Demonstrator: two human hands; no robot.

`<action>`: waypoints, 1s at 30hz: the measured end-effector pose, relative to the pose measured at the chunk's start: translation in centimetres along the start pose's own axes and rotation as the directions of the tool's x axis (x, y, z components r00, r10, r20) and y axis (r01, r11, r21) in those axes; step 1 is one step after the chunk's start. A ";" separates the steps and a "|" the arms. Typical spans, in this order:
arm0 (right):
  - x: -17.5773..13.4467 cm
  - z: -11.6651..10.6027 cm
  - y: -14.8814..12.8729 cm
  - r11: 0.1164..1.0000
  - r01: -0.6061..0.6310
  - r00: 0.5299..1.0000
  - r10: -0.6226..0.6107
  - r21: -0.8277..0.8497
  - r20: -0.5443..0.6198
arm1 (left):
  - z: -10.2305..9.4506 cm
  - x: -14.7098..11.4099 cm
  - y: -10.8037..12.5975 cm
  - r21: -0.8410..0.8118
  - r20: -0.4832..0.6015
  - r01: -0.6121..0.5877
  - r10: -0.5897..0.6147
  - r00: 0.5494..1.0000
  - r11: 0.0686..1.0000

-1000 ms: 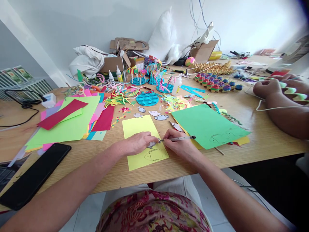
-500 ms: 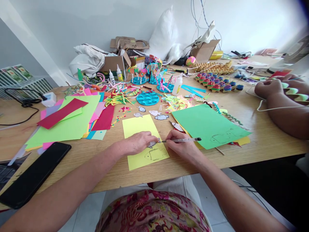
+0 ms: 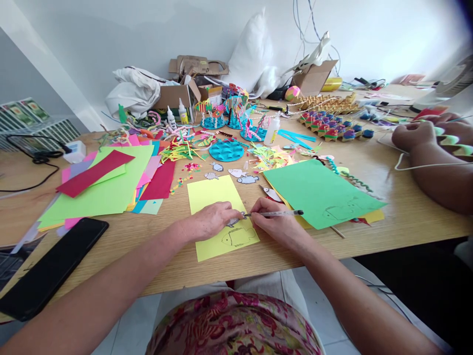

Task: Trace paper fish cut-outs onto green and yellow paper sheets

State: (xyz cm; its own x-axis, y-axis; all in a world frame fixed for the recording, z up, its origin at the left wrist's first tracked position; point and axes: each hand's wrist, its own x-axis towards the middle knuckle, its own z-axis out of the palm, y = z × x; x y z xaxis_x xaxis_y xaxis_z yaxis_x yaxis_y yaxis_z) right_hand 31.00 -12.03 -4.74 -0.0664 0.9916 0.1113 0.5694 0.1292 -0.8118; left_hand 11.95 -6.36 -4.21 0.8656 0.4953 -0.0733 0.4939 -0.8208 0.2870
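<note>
A yellow sheet of paper (image 3: 207, 249) lies in front of me with a fish drawing (image 3: 238, 237) on its lower part. My left hand (image 3: 211, 220) presses a grey paper fish cutout (image 3: 233, 222) onto the sheet, fingers bent together over it and hiding much of it. In my right hand (image 3: 275, 224) is a pen (image 3: 281, 213), pinched near its tip, which meets the sheet's right edge by the cutout's tail. Beyond the sheet lie several more paper fish (image 3: 247, 179). To the right, a green sheet (image 3: 314, 190) carries another pencilled fish.
Coloured paper (image 3: 92, 185) is stacked at left, beside a black phone (image 3: 55, 266). A scalloped blue disc (image 3: 226, 150), paper scraps (image 3: 271, 157) and a glue bottle (image 3: 272, 130) stand further back. At far right, another person's hands (image 3: 416, 135) hold a wavy green strip.
The pen has shifted slightly left along the cutout's tail end, its back end moving left too. My left hand stays in place on the cutout.
</note>
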 end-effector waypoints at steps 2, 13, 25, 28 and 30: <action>0.1 0.0 0.1 1.000 0.005 1.000 -0.006 -0.015 -0.010 | 0.1 -0.1 0.1 -0.001 -0.009 0.000 0.000 1.000 1.000; 0.2 0.3 0.7 0.997 0.008 0.996 -0.015 -0.080 -0.093 | 0.6 -0.3 0.2 0.033 -0.034 0.016 -0.015 0.999 0.999; 0.6 0.2 -0.3 0.998 -0.029 0.999 0.028 -0.055 -0.028 | 0.5 -0.3 0.5 0.036 -0.038 0.030 -0.028 0.999 0.999; 0.7 0.2 -0.5 0.998 -0.037 0.999 0.037 -0.049 -0.004 | 0.4 -0.3 0.6 0.043 -0.038 0.036 -0.035 0.999 0.998; 0.8 0.3 -0.6 0.998 -0.039 0.999 0.040 -0.053 0.012 | 0.4 -0.3 0.7 0.041 -0.041 0.039 -0.037 0.998 0.998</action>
State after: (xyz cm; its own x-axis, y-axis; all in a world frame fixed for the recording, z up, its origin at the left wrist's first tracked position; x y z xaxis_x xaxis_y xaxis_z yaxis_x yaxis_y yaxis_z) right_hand 30.37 -11.28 -4.28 -0.0535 0.9960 0.0717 0.6142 0.0895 -0.7841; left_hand 12.04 -7.19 -4.35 0.8424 0.5370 -0.0446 0.5304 -0.8118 0.2444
